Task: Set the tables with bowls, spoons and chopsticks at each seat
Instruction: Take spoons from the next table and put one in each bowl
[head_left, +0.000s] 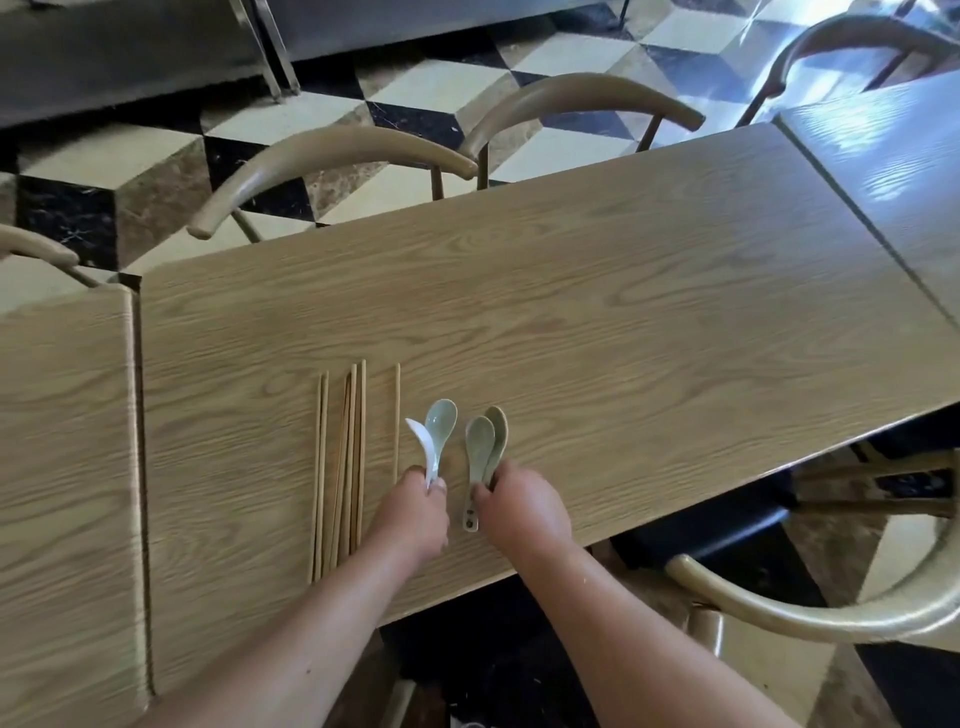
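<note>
My left hand grips the handles of two ceramic spoons: a pale green one and a white one tilted on its side. My right hand holds two stacked green spoons by their handles, bowls resting on the wooden table. Several wooden chopsticks lie side by side on the table just left of my left hand, pointing away from me. No bowls are in view.
Two wooden chairs stand at the far side of the table, another chair at the near right. A second table adjoins on the left and a third table on the right. The floor is checkered tile.
</note>
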